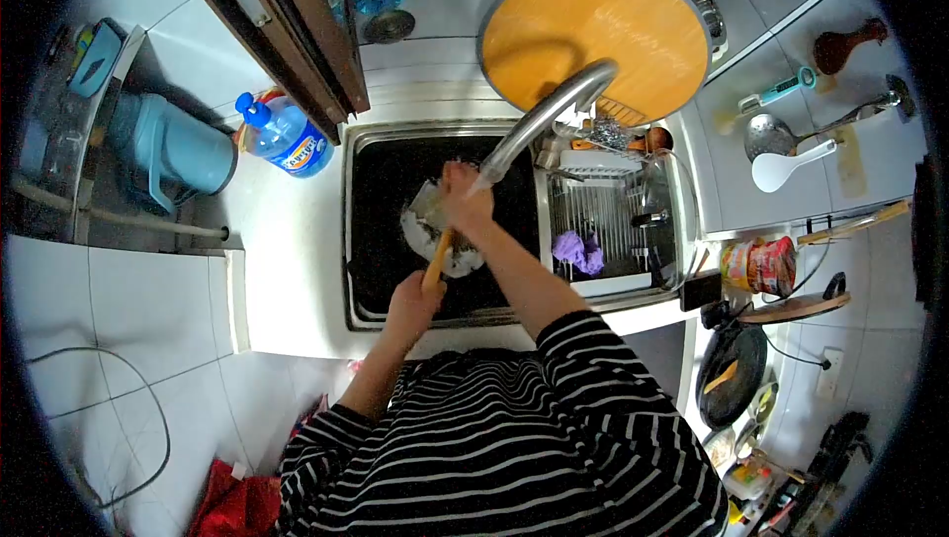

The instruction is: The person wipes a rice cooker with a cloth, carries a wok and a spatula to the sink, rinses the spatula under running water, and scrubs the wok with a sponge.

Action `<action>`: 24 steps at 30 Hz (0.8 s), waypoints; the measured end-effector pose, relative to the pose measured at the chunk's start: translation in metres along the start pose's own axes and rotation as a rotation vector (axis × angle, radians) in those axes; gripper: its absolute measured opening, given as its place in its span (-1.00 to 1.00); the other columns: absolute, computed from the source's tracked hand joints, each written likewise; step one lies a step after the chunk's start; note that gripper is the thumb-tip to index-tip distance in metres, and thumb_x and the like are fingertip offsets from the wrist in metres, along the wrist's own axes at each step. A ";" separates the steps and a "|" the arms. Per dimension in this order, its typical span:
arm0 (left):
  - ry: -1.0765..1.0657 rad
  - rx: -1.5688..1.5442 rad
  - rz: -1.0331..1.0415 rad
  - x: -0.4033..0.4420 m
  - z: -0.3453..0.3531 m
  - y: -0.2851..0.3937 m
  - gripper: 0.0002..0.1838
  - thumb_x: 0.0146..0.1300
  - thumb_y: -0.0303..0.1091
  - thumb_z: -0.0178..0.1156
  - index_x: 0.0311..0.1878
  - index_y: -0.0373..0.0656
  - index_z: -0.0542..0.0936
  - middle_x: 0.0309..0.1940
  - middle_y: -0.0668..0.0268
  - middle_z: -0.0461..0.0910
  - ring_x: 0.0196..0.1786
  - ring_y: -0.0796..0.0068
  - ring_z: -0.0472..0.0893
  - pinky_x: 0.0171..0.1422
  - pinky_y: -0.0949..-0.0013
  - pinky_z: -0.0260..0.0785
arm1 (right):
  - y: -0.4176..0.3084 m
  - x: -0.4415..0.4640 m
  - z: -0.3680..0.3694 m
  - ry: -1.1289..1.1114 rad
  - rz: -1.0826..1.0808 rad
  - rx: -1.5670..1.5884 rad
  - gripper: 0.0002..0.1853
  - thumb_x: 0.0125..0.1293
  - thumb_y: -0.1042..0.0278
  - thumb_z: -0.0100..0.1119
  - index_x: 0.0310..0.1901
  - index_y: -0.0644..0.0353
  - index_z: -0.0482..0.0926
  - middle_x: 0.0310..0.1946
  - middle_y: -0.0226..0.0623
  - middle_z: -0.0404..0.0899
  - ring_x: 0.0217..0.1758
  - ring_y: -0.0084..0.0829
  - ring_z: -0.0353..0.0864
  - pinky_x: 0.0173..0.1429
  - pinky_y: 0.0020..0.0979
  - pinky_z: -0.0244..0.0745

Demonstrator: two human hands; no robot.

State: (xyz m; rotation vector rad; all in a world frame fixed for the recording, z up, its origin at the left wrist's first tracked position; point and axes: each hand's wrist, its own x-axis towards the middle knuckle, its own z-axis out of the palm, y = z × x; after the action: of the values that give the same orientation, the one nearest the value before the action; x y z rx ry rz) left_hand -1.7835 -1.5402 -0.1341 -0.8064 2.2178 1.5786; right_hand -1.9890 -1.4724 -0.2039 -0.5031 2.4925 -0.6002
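Note:
My left hand (407,306) is wrapped round the yellowish wooden handle (438,258) of a tool over the sink's left basin. The tool's broad pale head (426,205) is blurred and partly covered, so its exact kind cannot be made out. My right hand (467,199) is at the head end with its fingers curled in. What lies in those fingers is hidden. The metal faucet (534,132) reaches down to the right hand. White foam or a pale wet thing (465,258) shows below the tool in the dark basin (381,285).
A drying rack (603,203) with a purple cloth (579,252) fills the right basin. Behind the faucet leans a round orange board (603,38). A blue soap bottle (289,141) stands left of the sink. Ladles (773,137) hang on the right wall, above a pan (732,374).

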 end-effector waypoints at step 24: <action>-0.153 -0.177 -0.143 -0.032 -0.032 0.026 -0.70 0.40 -0.21 -0.06 -0.06 -0.26 0.48 -0.61 0.46 0.35 -0.61 0.68 0.29 -0.53 0.52 0.14 | 0.128 -0.058 -0.082 0.130 0.464 1.891 -0.57 0.36 0.32 -0.15 0.21 0.28 0.17 0.12 -0.07 0.40 0.11 -0.16 0.44 0.19 -0.15 0.35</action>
State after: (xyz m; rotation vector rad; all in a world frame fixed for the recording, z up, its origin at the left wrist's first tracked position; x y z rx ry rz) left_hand -1.7709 -1.5554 -0.0856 -0.8419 1.8922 1.7211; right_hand -2.0182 -1.3134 -0.1826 0.7987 1.0389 -2.1949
